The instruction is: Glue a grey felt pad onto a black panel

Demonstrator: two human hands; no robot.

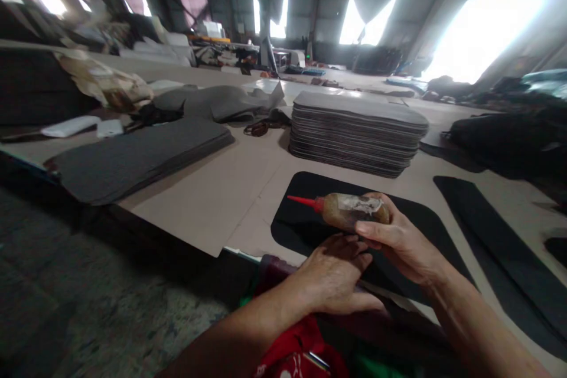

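One bottle [354, 212] with a red tip [302, 200] lies sideways in your right hand [394, 233], your fingers curled round it, above a black mat [305, 227] on the bench [199, 195]. Your left hand [332, 277] is palm down at the mat's near edge, fingers a little apart, with nothing seen in it. A tall gray pile [354, 136] stands behind.

The right hand [398, 237] partly hides the bottle [339, 211]

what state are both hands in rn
Left hand: open, palm down over the black rounded flat sheet.
Right hand: closed around a yellowish-brown bottle with a red pointed nozzle.
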